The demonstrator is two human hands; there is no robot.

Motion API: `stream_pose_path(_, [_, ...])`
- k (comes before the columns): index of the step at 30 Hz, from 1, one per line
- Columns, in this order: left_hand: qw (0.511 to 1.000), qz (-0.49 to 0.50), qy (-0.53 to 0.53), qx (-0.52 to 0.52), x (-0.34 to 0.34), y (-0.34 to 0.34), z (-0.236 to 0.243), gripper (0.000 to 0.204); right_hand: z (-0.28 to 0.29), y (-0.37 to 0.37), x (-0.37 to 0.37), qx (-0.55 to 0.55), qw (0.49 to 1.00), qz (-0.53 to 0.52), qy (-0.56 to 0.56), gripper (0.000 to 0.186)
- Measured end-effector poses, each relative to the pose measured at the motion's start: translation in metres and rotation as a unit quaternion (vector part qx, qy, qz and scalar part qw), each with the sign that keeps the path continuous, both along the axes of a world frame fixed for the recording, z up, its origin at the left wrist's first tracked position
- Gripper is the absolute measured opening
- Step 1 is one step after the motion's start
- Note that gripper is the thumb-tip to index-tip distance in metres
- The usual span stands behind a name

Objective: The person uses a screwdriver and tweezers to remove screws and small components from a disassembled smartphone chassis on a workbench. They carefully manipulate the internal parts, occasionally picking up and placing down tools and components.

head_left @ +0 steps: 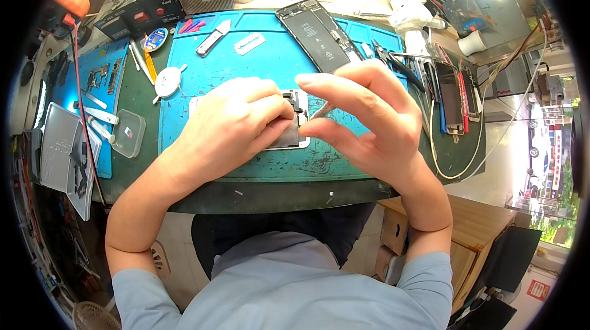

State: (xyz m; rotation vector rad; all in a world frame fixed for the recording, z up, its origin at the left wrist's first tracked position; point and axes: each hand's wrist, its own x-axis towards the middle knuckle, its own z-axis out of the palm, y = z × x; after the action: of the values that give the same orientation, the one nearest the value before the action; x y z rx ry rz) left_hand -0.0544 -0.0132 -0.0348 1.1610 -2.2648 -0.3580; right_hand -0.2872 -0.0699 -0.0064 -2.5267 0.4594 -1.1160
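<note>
My left hand (233,124) has its fingers curled onto a white-edged phone screen assembly (289,141) on the blue mat (209,72). At that assembly's right edge is my right hand (378,121), its thumb touching near the rim and its index finger arched above. A slim greyish item (322,109), too hidden to name, shows between those fingers. An opened phone body (316,35) lies tilted behind my hands. A razor blade (249,43) and a utility knife (212,38) lie on the mat.
Pliers (399,66) and phone parts (455,96) crowd the right side. A grey tray (64,152), clear box (129,133) and white round dispenser (169,82) sit left. A power unit (141,13) stands at the back left; a wooden cabinet (467,225) is below right.
</note>
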Motion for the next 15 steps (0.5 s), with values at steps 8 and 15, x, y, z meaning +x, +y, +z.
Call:
stream_pose_path(8, [1.0,0.0,-0.004,-0.01,0.0,-0.002,-0.003,0.02,0.004,0.004,0.003,0.104,0.994,0.033,-0.016,0.041])
stream_pose_path(15, [0.999,-0.003,-0.001,-0.035,-0.002,-0.001,-0.002,0.019,-0.005,0.005,0.002,0.174,0.984,0.031,-0.035,0.05])
